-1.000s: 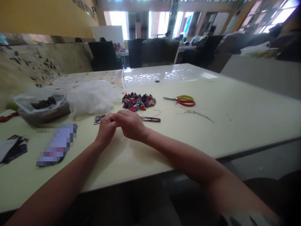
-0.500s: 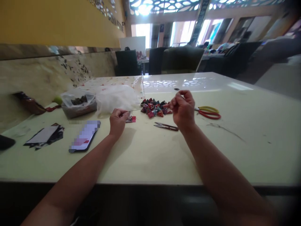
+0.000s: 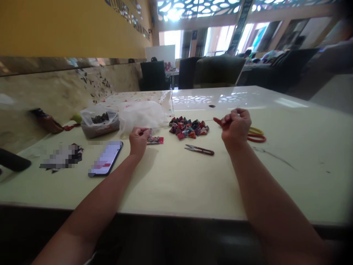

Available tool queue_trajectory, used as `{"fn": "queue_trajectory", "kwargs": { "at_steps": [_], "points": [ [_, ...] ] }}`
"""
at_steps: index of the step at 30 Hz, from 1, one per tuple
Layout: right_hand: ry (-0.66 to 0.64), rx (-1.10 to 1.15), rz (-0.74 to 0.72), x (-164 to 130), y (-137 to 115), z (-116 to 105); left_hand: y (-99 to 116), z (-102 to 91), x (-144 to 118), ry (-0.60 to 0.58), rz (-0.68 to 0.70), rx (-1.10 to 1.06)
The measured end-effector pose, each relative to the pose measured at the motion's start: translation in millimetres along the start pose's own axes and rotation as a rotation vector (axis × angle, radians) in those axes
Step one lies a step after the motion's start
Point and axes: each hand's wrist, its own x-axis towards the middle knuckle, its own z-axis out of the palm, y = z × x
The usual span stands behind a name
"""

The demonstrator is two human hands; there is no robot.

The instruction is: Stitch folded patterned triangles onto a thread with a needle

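Note:
My left hand [image 3: 139, 138] rests on the cream table [image 3: 193, 176] and pinches a small patterned fabric piece [image 3: 154, 140]. A thin thread [image 3: 187, 123] runs taut from that piece to my right hand [image 3: 235, 127], which is raised a little above the table with its fingers closed on the thread's end. Between my hands lies a pile of small colourful fabric triangles [image 3: 189, 128]. Thread snips [image 3: 200, 149] lie just in front of the pile.
Red-and-yellow scissors [image 3: 256, 134] lie behind my right hand. White stuffing [image 3: 140, 114] and a plastic bag of dark bits [image 3: 99, 121] sit at the back left. A phone [image 3: 106, 158] and dark fabric scraps [image 3: 62, 158] lie to the left. Chairs stand beyond the table.
My hands were together near the fabric piece a second ago. My right hand has since pulled away to the right, drawing the thread taut, while my left stays on the piece.

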Motion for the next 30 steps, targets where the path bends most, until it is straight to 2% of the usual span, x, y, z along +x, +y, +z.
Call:
{"fn": "queue_trajectory", "kwargs": {
  "at_steps": [7, 16, 20, 22, 27, 30],
  "points": [
    [0.056, -0.026, 0.023, 7, 2, -3, 4, -0.9, -1, -0.003, 0.012, -0.022],
    [0.041, -0.083, 0.013, 8, 3, -5, 6, 0.0, -1, -0.003, 0.023, -0.027],
    [-0.003, -0.144, 0.046, 2, 3, 1, 11, 0.8, -4, -0.021, 0.076, -0.018],
    [-0.099, -0.209, 0.088, -10, 5, 9, 15, 2.3, -9, -0.058, 0.104, -0.010],
    [-0.606, -0.401, 0.225, -60, 15, 33, 29, 10.4, -26, -0.216, 0.045, -0.090],
    [-0.841, -0.477, 0.203, -86, 20, 42, 38, 14.8, -37, -0.309, 0.022, -0.131]
  ]
}}
